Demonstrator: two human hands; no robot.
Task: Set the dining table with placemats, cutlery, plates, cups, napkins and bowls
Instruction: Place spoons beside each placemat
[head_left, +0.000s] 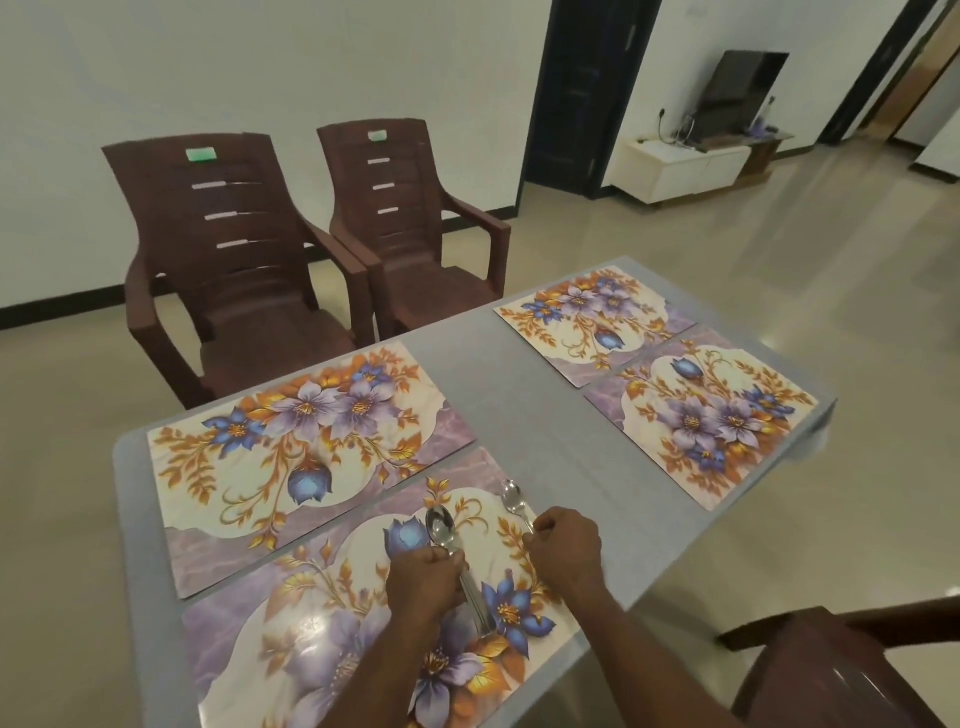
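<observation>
Left hand (423, 579) grips spoon bundle (457, 566) mid-handle over near placemat (322, 613); right hand (563, 545) pinches single spoon (514, 501) handle. Steel: stiff, light, slippery.

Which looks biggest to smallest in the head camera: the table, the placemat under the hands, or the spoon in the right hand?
1. table
2. placemat
3. spoon
The gaps are wide, so nearness to the camera doesn't change the order.
</observation>
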